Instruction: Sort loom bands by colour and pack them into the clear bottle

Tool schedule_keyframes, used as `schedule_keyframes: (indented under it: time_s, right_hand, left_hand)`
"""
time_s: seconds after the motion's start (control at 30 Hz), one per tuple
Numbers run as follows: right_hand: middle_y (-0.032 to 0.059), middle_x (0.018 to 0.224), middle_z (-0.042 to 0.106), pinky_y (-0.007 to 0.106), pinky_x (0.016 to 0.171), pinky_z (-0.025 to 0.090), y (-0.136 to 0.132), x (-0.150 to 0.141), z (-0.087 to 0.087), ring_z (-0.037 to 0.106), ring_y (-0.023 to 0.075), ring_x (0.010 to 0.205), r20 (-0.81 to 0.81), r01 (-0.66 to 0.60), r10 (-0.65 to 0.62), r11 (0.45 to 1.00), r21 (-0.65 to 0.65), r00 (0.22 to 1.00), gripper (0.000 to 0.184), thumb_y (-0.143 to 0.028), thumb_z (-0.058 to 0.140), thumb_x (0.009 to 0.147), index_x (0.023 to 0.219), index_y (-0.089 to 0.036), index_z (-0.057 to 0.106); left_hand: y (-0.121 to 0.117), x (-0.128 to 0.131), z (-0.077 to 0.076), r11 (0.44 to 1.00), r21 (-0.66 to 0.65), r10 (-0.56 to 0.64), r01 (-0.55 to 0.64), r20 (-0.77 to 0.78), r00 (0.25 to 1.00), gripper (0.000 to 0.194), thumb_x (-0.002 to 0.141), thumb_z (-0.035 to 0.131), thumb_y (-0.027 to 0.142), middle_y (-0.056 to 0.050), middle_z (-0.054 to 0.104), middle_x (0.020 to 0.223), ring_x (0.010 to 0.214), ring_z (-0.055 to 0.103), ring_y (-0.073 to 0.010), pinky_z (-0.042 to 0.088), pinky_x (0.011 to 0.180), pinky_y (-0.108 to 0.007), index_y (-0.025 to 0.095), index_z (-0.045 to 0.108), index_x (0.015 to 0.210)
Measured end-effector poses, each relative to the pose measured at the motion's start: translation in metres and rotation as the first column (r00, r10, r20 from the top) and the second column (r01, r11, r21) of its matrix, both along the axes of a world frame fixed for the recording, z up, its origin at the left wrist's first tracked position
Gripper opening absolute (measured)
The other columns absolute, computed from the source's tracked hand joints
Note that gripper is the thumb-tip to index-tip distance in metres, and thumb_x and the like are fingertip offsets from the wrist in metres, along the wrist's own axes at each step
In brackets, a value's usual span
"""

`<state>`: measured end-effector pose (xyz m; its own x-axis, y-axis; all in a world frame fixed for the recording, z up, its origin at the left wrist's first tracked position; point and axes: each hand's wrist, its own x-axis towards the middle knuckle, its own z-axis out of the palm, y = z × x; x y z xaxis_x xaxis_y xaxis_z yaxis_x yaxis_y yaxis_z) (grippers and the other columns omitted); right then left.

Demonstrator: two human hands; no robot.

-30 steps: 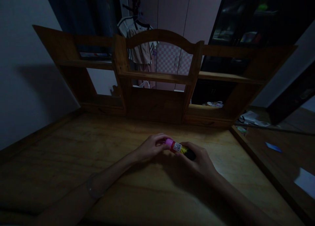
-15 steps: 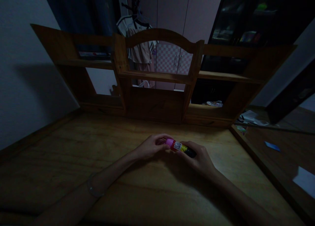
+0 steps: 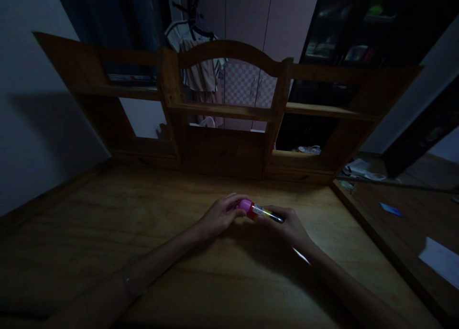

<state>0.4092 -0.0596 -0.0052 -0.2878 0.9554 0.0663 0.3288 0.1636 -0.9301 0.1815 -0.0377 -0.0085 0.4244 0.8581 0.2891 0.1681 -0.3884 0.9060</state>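
Observation:
Between my two hands, just above the wooden desktop, is a small bottle-like tube (image 3: 258, 211) with a pink cap end, a red band, a pale printed label, some yellow and a black far end. My left hand (image 3: 224, 213) has its thumb and fingers closed around the pink end. The black end lies in the grip of my right hand (image 3: 290, 226), whose fingers partly cover it. The tube lies nearly level, tilted slightly down to the right. A clear bracelet (image 3: 131, 277) circles my left wrist.
A wooden shelf unit (image 3: 222, 110) stands along the desk's (image 3: 143, 214) back edge. To the right, a lower wooden surface carries a blue card (image 3: 390, 209) and a white sheet (image 3: 441, 262). Clothes (image 3: 199, 68) hang behind the shelves. The room is dim.
The tube has rolled a little in my hands, so its label now faces further up and shows a bright reflection. Both hands keep hold; the view has shifted slightly.

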Motion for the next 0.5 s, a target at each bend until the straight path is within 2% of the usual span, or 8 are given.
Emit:
schedule_keyframes:
  time_s: [0.17,0.27,0.33,0.43,0.5]
  right_hand:
    - [0.0028,0.08,0.069,0.022,0.056,0.042,0.003,0.001,-0.002,0.059,0.0146,0.067,-0.107,-0.015,0.0,0.989,-0.144,0.994,0.043,-0.052,0.068,0.079,0.102,-0.016,0.074]
    - [0.0028,0.077,0.067,0.021,0.052,0.038,0.006,0.005,0.0,0.058,0.013,0.063,-0.104,-0.054,0.032,0.974,-0.22,0.994,0.045,-0.056,0.064,0.081,0.097,-0.016,0.073]
    - [0.0029,0.076,0.067,0.02,0.051,0.038,0.01,0.009,0.001,0.057,0.0128,0.062,-0.079,-0.075,0.057,0.968,-0.24,0.995,0.045,-0.058,0.064,0.08,0.093,-0.015,0.073]
    - [0.0034,0.079,0.068,0.021,0.055,0.041,0.019,0.019,0.0,0.059,0.0134,0.066,-0.066,-0.019,0.007,0.984,-0.174,0.998,0.045,-0.058,0.064,0.08,0.093,-0.016,0.072]
    - [0.005,0.085,0.07,0.023,0.06,0.044,0.027,0.028,-0.003,0.062,0.0154,0.073,-0.056,0.057,-0.061,0.995,-0.083,0.997,0.046,-0.058,0.061,0.083,0.098,-0.015,0.07]
  left_hand:
    - [0.002,0.001,-0.008,0.998,-0.049,-0.039,0.041,0.042,0.998,0.033,0.088,0.062,0.032,-0.009,0.062,0.116,0.107,0.058,-0.0237,0.046,0.093,-0.033,0.018,0.062,0.118]
    - [0.008,0.004,-0.012,0.988,-0.119,-0.084,0.093,0.081,0.993,0.036,0.09,0.058,0.042,-0.01,0.062,0.114,0.104,0.058,-0.0223,0.046,0.091,-0.032,0.017,0.06,0.116]
    - [0.014,0.005,-0.015,0.985,-0.148,-0.07,0.089,0.13,0.989,0.04,0.089,0.059,0.046,-0.009,0.061,0.115,0.105,0.057,-0.0209,0.045,0.091,-0.031,0.018,0.057,0.117]
    - [0.025,0.001,-0.022,0.984,-0.171,0.069,-0.044,0.143,0.987,0.044,0.082,0.066,0.05,-0.007,0.06,0.111,0.093,0.058,-0.017,0.046,0.078,-0.026,0.019,0.057,0.112]
    - [0.032,-0.005,-0.027,0.968,-0.177,0.197,-0.176,0.106,0.975,0.038,0.079,0.067,0.052,-0.003,0.06,0.092,0.075,0.055,-0.0132,0.043,0.065,-0.023,0.017,0.061,0.09]
